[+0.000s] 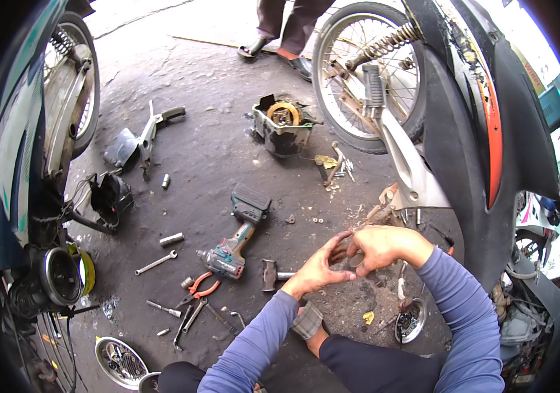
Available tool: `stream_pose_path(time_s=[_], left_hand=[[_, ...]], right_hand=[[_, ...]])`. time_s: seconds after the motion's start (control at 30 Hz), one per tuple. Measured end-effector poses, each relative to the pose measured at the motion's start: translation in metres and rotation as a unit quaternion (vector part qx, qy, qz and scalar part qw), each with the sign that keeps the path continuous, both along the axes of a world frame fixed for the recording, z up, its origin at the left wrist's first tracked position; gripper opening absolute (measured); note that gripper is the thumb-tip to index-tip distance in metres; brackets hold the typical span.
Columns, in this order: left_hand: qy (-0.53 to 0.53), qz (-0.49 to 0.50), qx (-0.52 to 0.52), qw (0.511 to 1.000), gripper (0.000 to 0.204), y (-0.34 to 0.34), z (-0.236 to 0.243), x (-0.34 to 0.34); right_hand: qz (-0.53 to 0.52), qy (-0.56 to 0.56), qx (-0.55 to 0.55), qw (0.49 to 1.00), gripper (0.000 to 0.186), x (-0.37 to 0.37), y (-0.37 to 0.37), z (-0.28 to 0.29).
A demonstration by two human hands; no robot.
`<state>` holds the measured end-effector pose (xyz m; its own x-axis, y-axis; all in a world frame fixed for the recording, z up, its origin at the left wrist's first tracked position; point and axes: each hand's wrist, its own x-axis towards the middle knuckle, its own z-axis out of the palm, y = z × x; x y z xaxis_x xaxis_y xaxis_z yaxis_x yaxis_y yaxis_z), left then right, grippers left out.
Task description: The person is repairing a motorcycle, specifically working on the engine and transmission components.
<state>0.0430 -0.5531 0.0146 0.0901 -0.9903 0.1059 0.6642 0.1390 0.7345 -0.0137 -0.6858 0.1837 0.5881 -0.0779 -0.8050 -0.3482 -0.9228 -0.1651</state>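
My hands meet over the ground beside the motorbike's lower side. My right hand (388,247) is closed, its fingers pinching a small round metal part (356,260). Curled around the other side of that spot is my left hand (319,267), thumb below and fingers above; what lies inside its grip is mostly hidden. Just left of my left wrist lies a hammer (269,275), its handle partly behind the wrist. Beyond it rests a cordless impact wrench (231,252). A small metal dish of parts (411,321) sits below my right forearm.
Pliers (201,286), a wrench (156,262) and sockets (172,240) lie at left. Metal bowls (120,362) stand near-left. An engine casing (283,128) sits far ahead. Motorbikes flank both sides, with a rear wheel (322,85) at right. A person's feet (301,65) stand at the back.
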Motion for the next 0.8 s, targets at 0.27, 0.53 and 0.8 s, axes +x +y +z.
stream_pose_path(time_s=[0.27,0.53,0.8], left_hand=[[0.202,0.253,0.093,0.942,0.024,0.103,-0.011,0.114],[0.146,0.497,0.062,0.853,0.042,0.225,0.028,0.170],[-0.456,0.584,0.429,0.517,0.058,0.272,0.056,0.133]], right_hand=[[-0.333,-0.199,0.284,0.877,0.049,0.074,0.074,-0.094],[-0.265,-0.373,0.440,0.773,0.016,0.160,0.194,-0.177],[-0.167,-0.239,0.679,0.674,0.023,0.185,0.261,-0.197]])
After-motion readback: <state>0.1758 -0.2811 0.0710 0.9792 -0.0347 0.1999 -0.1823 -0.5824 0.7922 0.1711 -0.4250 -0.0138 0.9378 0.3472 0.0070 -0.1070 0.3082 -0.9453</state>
